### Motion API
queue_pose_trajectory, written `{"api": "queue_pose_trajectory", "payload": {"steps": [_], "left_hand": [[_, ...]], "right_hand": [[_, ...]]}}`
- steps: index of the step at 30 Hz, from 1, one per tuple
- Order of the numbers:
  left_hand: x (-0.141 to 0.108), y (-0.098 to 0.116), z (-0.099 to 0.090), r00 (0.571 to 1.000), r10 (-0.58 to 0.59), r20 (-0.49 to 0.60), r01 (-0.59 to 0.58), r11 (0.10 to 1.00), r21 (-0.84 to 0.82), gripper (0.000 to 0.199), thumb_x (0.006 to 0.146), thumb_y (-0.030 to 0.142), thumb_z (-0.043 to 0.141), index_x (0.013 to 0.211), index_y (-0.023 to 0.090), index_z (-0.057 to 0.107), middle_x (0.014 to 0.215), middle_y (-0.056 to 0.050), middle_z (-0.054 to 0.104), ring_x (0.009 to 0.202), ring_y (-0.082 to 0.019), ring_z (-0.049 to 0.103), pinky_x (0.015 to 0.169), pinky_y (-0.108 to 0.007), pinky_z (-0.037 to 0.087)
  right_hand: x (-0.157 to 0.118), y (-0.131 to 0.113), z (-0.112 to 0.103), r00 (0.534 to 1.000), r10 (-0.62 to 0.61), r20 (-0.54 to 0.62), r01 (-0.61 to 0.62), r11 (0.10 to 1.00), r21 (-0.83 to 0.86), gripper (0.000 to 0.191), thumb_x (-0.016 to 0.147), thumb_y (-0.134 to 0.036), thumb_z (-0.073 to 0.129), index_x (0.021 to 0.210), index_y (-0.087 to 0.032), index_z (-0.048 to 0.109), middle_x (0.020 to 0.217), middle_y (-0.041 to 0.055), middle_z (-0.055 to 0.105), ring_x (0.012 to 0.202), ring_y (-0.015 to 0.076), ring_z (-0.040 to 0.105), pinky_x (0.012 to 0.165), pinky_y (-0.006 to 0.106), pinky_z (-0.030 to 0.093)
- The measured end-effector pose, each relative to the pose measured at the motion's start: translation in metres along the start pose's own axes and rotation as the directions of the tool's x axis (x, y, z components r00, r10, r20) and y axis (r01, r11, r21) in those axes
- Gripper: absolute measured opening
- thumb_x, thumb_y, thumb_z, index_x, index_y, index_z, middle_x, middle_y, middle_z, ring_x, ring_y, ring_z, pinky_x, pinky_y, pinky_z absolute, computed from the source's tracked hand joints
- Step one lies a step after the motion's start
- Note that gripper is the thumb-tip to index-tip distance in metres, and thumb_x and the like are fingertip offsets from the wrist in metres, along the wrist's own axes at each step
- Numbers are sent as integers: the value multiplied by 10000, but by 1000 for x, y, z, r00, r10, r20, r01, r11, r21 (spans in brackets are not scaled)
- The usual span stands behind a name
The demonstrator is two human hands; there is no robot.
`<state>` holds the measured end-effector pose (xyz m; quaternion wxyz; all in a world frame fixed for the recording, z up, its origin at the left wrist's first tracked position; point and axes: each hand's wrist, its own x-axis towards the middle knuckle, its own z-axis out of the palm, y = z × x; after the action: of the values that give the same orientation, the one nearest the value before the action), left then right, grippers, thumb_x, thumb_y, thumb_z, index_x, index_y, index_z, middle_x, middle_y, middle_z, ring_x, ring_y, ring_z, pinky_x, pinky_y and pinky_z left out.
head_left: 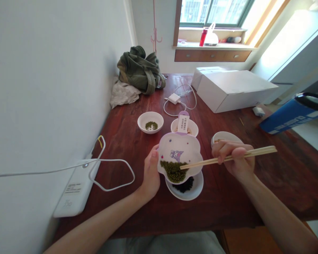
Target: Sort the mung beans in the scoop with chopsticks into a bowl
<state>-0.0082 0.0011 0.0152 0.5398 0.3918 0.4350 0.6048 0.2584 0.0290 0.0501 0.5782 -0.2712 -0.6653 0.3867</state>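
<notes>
My left hand grips the left edge of a flower-shaped plate with a purple rim and a cartoon print. Green mung beans lie heaped along the plate's near side. Held in my right hand, a pair of wooden chopsticks reaches left, tips at the beans. Partly under the plate is a white bowl of black beans or seeds. Behind it stands a second bowl with pale pieces, mostly covered by the plate's labelled handle.
A bowl with some mung beans stands back left; another bowl is behind my right hand. Farther off are a charger with cable, a green bag, a white box and a blue bottle. A power strip lies by the wall.
</notes>
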Motion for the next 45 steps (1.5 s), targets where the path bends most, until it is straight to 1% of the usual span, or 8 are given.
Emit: {"api": "queue_pose_trajectory", "payload": {"steps": [7,16,20,23,25,30,34,45], "left_hand": [[0,1,1,1000,-4,-9,4,1000,-3,658,1021,746,590,1249,158,778,1130,-121,844,1118,-314,775,970,-407,607],[1,2,1,1000,1,-10,-1,1000,10,670,1006,762,600,1254,165,776,1159,-120,844,1113,-314,773,914,-389,612],[-1,-1,1,1000,-3,-12,3,1000,-3,665,1012,761,590,1267,175,770,1206,-117,841,1122,-304,771,936,-383,604],[-4,-2,2,1000,-5,-30,5,1000,-6,644,1025,749,579,1276,185,763,1229,-108,837,1129,-292,769,973,-383,592],[-4,-3,2,999,-12,-46,11,1000,-6,644,1020,753,585,1263,183,761,1216,-107,839,1120,-292,771,973,-384,592],[-3,-3,3,997,-25,-75,24,1000,-17,664,1007,765,594,1271,176,749,1219,-116,838,1113,-298,778,956,-388,600],[-2,-2,4,996,-44,-81,41,998,-39,673,997,768,609,1286,176,746,1223,-120,836,1146,-307,772,952,-390,607],[-2,-9,1,998,-38,-59,33,997,-76,634,1030,726,595,1311,179,752,1260,-118,831,1183,-305,763,984,-389,602]], "right_hand": [[1,-3,4,991,133,31,-136,974,183,682,1090,-683,456,674,-208,712,607,58,570,552,205,565,482,347,426],[-1,-6,4,932,248,266,-301,937,179,755,1054,-808,345,727,-210,669,734,86,654,581,199,596,449,319,447],[3,-12,4,944,219,248,-233,972,25,663,1111,-648,424,755,-184,736,752,78,677,520,143,527,419,284,372],[6,-17,6,948,204,245,-186,978,-96,555,1139,-459,463,777,-186,783,795,81,732,557,139,579,470,276,429],[6,-16,9,957,187,224,-163,979,-124,535,1140,-427,483,779,-188,797,790,76,750,550,131,600,468,263,441],[-2,-1,21,987,138,77,-134,990,-47,516,1108,-456,588,734,-177,808,711,67,752,412,92,546,355,219,370],[-12,11,29,985,167,-34,-163,982,100,502,1081,-483,638,737,-173,831,685,80,754,376,105,576,307,198,374],[-21,13,31,981,181,-64,-165,966,197,452,1072,-444,667,767,-173,863,719,104,778,412,139,645,334,223,497]]}}
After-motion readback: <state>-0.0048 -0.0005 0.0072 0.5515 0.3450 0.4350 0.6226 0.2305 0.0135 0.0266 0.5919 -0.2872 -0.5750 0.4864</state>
